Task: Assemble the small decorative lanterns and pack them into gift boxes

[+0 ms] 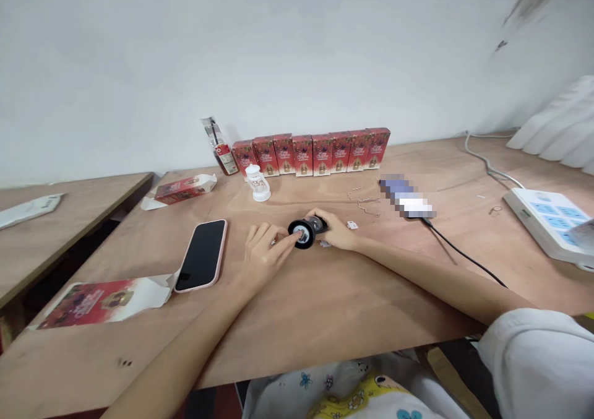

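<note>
A small black lantern (318, 223) lies tipped on its side just above the table, its round base turned to me. My right hand (335, 228) is closed around its body from the right. At the base, thumb and index finger of my left hand (265, 252) press together on the pale disc (302, 236) in its middle. Whether a small part sits between those fingertips is hidden. A small white tag (352, 224) lies beside my right wrist. Beyond my hands, a white lantern (258, 184) stands upright.
Several red printed boxes (303, 156) stand in a row near the wall. An opened red box (183, 189) and a flattened one (99, 301) lie left, near a phone (202, 255). Rightward are bent wires (366, 203), a cabled phone (406, 197) and a power strip (552, 224).
</note>
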Demonstrator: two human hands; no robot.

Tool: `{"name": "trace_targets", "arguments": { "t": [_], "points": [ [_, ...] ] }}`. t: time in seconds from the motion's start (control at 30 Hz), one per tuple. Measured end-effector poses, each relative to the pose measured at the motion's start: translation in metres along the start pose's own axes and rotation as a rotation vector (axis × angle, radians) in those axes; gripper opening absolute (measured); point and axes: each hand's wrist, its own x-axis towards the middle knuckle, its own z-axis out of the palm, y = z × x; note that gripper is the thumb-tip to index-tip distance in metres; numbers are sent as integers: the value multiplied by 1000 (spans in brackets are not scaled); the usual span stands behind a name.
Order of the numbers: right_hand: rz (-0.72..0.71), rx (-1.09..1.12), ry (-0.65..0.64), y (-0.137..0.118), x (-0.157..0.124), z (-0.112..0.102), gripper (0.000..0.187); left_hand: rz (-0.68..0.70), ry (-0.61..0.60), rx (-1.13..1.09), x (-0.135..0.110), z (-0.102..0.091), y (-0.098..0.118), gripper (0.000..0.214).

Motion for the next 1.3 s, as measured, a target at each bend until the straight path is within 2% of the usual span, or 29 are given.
{"name": "trace_targets", "arguments": {
  "t": [0.13,0.3,0.53,0.77,1.03,1.1,1.2,1.3],
  "points": [
    [-1,-18,-9,2,0,-1,28,5,-3,10,0,1,0,16],
    [-52,-89,-20,3,-1,-1,27,-42,-67,-21,2,1,3,14],
    [-54,-107,-10,2,0,-2,27,78,-96,115,2,1,2,16],
    [19,-14,45,3,1,-2,23,169,-184,163,0,5,-4,42],
    [41,34,96,8,2,-2,25,150,-360,149,0,7,-5,55],
    [27,37,82,6,1,-2,25,168,-322,125,-1,7,-6,56],
    [-6,19,45,4,0,-2,23,220,-202,100,-2,6,-6,55],
    [18,19,63,4,0,-2,23,232,-82,69,-3,5,-5,46]
  ]
}}
